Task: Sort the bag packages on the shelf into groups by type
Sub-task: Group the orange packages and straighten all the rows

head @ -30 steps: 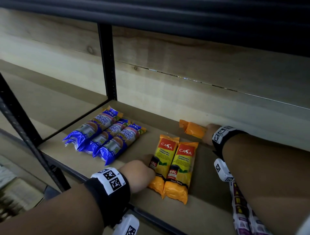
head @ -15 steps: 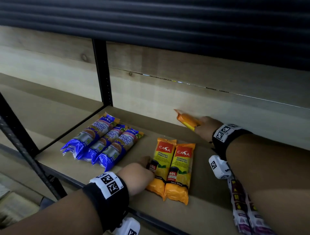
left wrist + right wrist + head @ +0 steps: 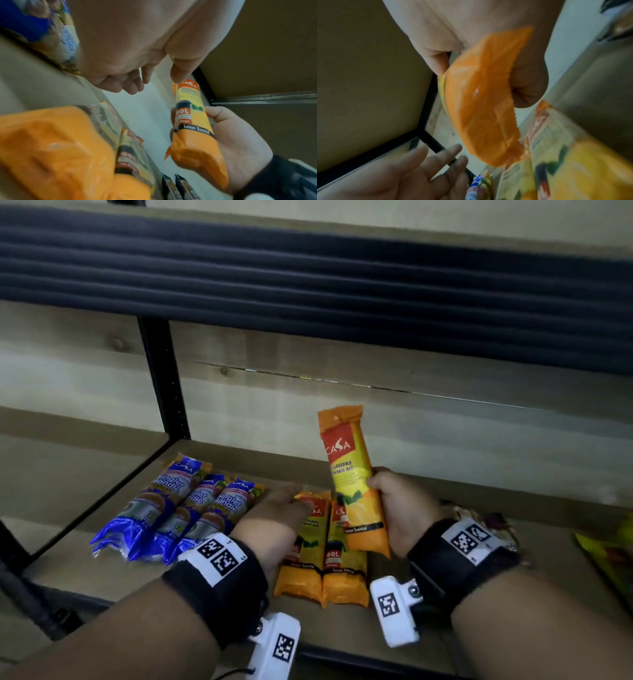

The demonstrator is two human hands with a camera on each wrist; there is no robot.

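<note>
Step in hand: adding a third orange package to the orange group. The right hand (image 3: 404, 508) holds an orange garbage-bag package (image 3: 356, 484) roughly upright above the shelf (image 3: 102, 570), fingers (image 3: 173, 116) and thumb wrapped round its lower half; the lower seal hangs free below the grip. Directly beneath it, two matching orange packages (image 3: 322, 556) lie flat, side by side and touching, ends toward the front edge of the shelf. The left hand (image 3: 274, 525) rests over the upper end of the left one of that pair, fingers loosely bent and holding nothing, as the left wrist view shows. Three blue packages (image 3: 185, 511) lie side by side nearer the left edge of the shelf, apart from the orange pair. More packages (image 3: 486, 522) lie toward the right edge, partly hidden behind the right wrist; their type is too blurred to read, and a yellow-green one (image 3: 609, 559) shows at the frame's edge. Judgement: blue group done, orange group nearly so. Next move calls for tipping the held package flat, label up, and setting it just beside the right one of the pair, parallel to it. The left hand may need to steady the pair so the slippery film does not skew the row.
</note>
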